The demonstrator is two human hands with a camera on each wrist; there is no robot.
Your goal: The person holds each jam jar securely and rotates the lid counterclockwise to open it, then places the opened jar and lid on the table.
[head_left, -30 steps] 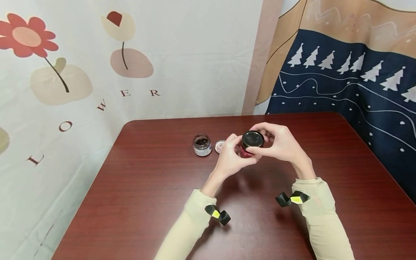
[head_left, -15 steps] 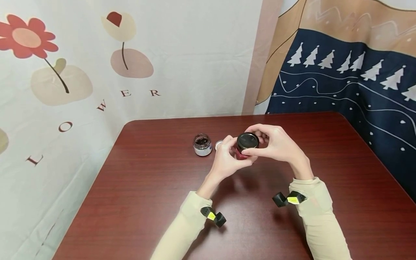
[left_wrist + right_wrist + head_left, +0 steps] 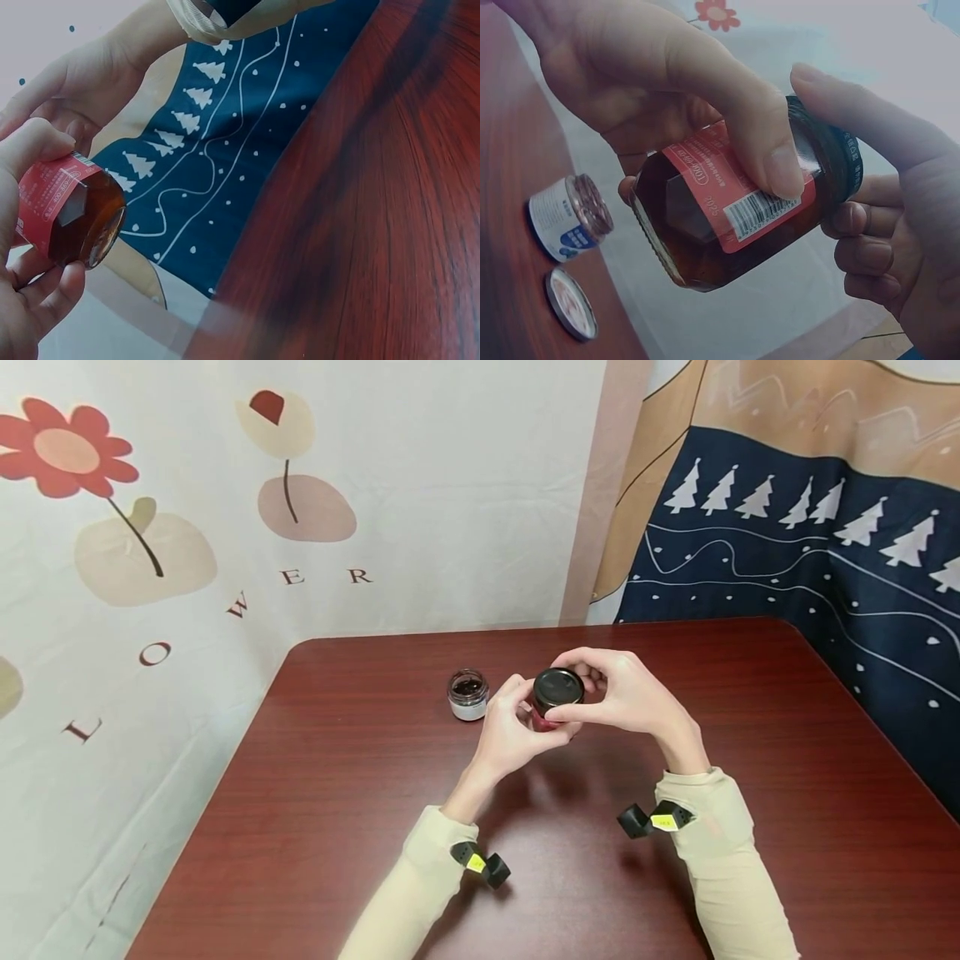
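Note:
Both hands hold one jar of dark amber contents with a red label [image 3: 769,214] and a black lid [image 3: 558,687]. My left hand [image 3: 508,731] grips the glass body, its thumb lying across the label in the right wrist view. My right hand [image 3: 626,693] holds the lid between thumb and fingers. In the left wrist view the jar's glass base [image 3: 101,217] points away from the hands. An open jar with a white label [image 3: 468,706] stands on the table just left of my left hand, dark inside. Its neighbour, a loose lid [image 3: 571,304], is hidden behind that hand in the head view.
The red-brown wooden table [image 3: 337,793] lies under both forearms. Behind it hang a pale cloth with flower prints [image 3: 450,510] and a dark blue cloth with white trees [image 3: 787,552]. A small black device sits on each sleeve cuff.
Both hands have drifted left together with the held jar, staying on its body and lid. The loose lid on the table has become covered by the left hand.

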